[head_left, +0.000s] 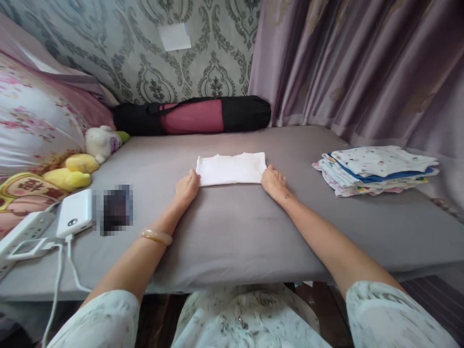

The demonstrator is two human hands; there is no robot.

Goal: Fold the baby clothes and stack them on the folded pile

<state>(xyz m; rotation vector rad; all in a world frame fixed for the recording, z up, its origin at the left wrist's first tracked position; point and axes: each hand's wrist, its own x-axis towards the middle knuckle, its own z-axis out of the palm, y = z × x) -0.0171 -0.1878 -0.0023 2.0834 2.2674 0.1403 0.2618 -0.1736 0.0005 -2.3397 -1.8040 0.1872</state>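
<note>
A white piece of folded cloth [231,169] lies as a wide, low rectangle on the grey bed sheet [239,232]. My left hand [187,185] has its fingers closed on the cloth's left end. At the opposite end, my right hand [273,181] pinches the right edge. The cloth looks flat between the two hands; whether it is a garment or a towel I cannot tell. Right of my right hand, a stack of folded clothes [377,169] sits with a white printed piece on top and a blue one beneath.
A black and red long bag [192,116] lies along the wall. On the left are plush toys [101,143], a floral pillow [39,116], a white power bank [75,212], a power strip [25,237] with cables, and a blurred-out dark object [116,209]. Curtains [344,63] hang at right.
</note>
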